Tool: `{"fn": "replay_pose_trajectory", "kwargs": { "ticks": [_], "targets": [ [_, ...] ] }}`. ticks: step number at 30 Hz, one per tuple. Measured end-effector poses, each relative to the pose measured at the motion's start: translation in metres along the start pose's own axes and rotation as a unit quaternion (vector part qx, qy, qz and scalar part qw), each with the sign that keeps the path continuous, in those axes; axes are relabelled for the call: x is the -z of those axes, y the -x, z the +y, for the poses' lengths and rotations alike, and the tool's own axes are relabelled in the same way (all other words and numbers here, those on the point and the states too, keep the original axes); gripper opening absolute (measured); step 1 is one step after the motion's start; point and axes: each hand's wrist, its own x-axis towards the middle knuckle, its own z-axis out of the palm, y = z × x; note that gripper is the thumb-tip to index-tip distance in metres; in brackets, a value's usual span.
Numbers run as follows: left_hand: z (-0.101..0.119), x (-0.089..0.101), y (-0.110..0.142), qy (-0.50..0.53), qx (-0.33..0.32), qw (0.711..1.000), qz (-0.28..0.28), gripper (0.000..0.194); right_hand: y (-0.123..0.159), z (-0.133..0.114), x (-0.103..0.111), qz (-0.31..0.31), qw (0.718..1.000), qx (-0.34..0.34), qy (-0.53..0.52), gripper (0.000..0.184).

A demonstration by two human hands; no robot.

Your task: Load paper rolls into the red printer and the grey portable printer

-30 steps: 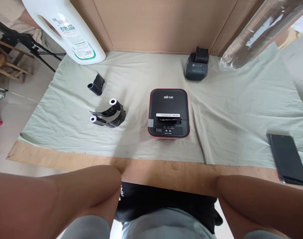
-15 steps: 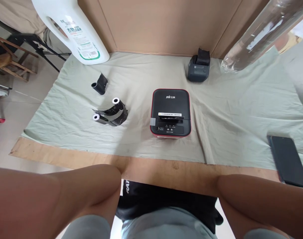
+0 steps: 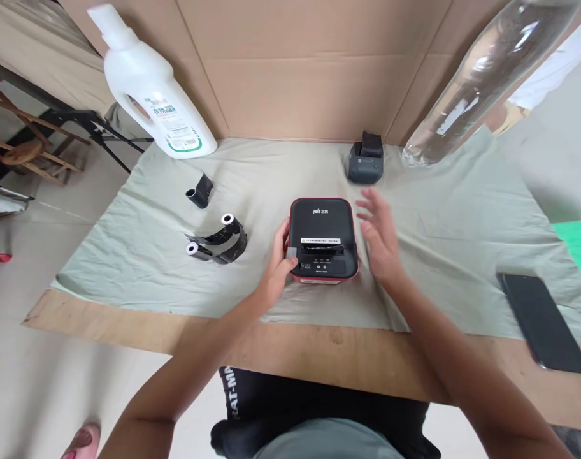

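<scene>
Printer (image 3: 323,224) pointed logo-end away, long axis fore-and-aft, black-topped, red-edged, side grasped by left hand (image 3: 278,268), right hand (image 3: 380,239) released.

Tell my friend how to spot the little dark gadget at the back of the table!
Find the big cardboard wall behind the cloth. Near its foot, left of the shiny plastic bundle, sits the small dark gadget. Unlike the bigger black box in front, it shows no red edge, and a black strip sticks up from its top.

"RAT-MA" on black garment (image 3: 319,398), "衣物" on white bottle (image 3: 150,86), yellow warning triangle (image 3: 304,241) on black printer (image 3: 322,223)
</scene>
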Motion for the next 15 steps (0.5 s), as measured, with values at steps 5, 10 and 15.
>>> {"fn": "replay_pose_trajectory", "kwargs": {
  "ticks": [5, 10, 15],
  "targets": [
    [-0.021, -0.010, -0.002, 0.127, 0.034, 0.991, 0.031, 0.071, 0.015, 0.023, -0.035, -0.018, 0.993, -0.031, -0.111, 0.070],
    [-0.019, -0.012, -0.007, 0.158, 0.091, 0.981, 0.067, 0.077, 0.011, 0.026, -0.035, -0.033, 0.994, -0.052, -0.094, 0.080],
    [-0.017, -0.015, -0.007, 0.141, 0.089, 0.983, 0.072, 0.077, 0.004, 0.021, -0.030, -0.011, 0.996, -0.035, -0.081, 0.079]
  ]
}}
